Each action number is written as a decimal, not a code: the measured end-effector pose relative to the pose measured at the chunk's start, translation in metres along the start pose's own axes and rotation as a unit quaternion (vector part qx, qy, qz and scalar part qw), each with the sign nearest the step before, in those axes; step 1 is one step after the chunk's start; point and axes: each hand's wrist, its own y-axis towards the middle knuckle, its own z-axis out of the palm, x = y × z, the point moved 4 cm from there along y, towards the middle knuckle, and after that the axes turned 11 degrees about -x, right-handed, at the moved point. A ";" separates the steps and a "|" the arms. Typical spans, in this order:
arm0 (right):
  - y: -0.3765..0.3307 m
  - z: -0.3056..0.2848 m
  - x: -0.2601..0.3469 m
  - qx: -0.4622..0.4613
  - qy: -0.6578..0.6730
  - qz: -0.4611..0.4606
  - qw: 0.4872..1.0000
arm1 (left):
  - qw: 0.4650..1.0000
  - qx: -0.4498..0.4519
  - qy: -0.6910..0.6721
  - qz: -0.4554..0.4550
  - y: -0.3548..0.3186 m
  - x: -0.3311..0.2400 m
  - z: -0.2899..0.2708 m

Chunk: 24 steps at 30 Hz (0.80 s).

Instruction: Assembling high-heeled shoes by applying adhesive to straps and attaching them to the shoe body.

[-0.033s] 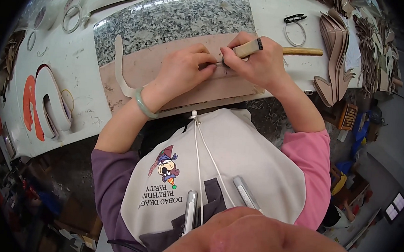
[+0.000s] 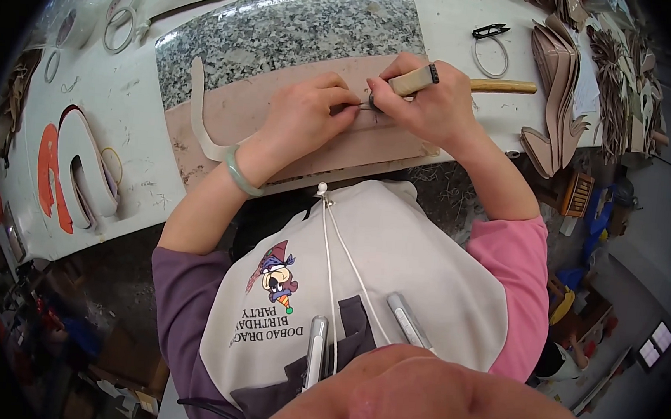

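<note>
My left hand (image 2: 304, 118) is closed in a pinch over a pinkish-brown leather-like sheet (image 2: 238, 98). A pale strip (image 2: 200, 114) curls out from under my left wrist, and a thin edge that seems to be its other end shows at the fingertips. My right hand (image 2: 430, 99) is wrapped round a tool with a beige, block-like handle (image 2: 413, 81) and dark end. Its working tip is close to my left fingertips and mostly hidden. From behind my right hand a wooden handle (image 2: 503, 86) sticks out to the right; its head is hidden.
The sheet partly covers a speckled stone slab (image 2: 286, 31) on the white table (image 2: 140, 172). Thread snips (image 2: 490, 31) and a white ring (image 2: 491, 58) lie at the back right, near stacked brown pieces (image 2: 552, 92). Tape rolls (image 2: 119, 29) and orange curved pieces (image 2: 48, 178) are on the left.
The tool's handle and my right hand have shifted very slightly to the right. My left hand keeps its place.
</note>
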 end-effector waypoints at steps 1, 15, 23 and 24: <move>0.000 -0.001 -0.001 -0.004 0.018 0.013 1.000 | 1.000 -0.013 0.008 0.000 -0.001 0.000 0.001; 0.000 0.006 0.007 -0.036 0.055 -0.010 0.998 | 0.996 -0.079 0.042 0.015 -0.009 -0.001 -0.001; 0.000 0.008 0.008 -0.068 0.105 -0.012 0.992 | 0.996 -0.072 0.051 0.010 -0.007 0.000 -0.001; -0.001 0.008 0.008 -0.066 0.106 -0.011 0.992 | 0.996 -0.072 0.050 0.008 -0.007 0.000 -0.002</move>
